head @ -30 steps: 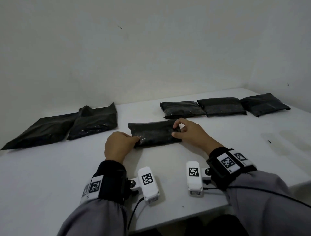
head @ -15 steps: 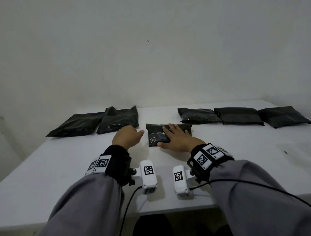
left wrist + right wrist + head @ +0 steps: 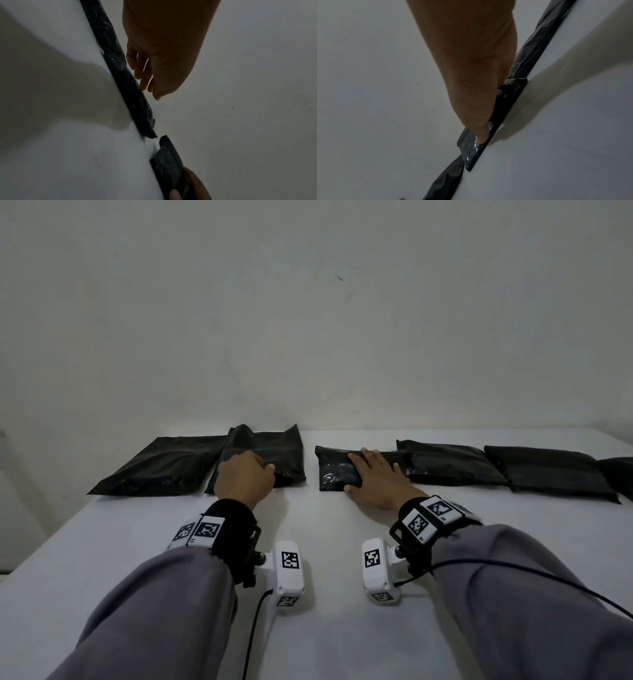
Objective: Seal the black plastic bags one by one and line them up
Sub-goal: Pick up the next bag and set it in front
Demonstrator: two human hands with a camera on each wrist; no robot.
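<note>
My right hand [image 3: 371, 475] lies flat, fingers straight, on a folded, sealed black bag [image 3: 334, 472] pushed up against the left end of a row of sealed black bags [image 3: 448, 462]. In the right wrist view my thumb [image 3: 481, 134] presses on that sealed bag [image 3: 471, 151]. My left hand [image 3: 245, 477] hangs over the near edge of a flat unsealed black bag [image 3: 274, 445], with the fingers [image 3: 142, 75] loosely curled and holding nothing. A second unsealed bag [image 3: 161, 467] lies further left.
The white table [image 3: 325, 522] runs up to a bare wall just behind the bags. The row continues right with another sealed bag [image 3: 548, 474] and one cut off by the frame edge [image 3: 621, 477]. Wrist cameras and a cable sit on my forearms.
My right hand flattened and slid the sealed bag away from me, up against the row. My left hand let go of it and moved left over the nearer unsealed bag.
</note>
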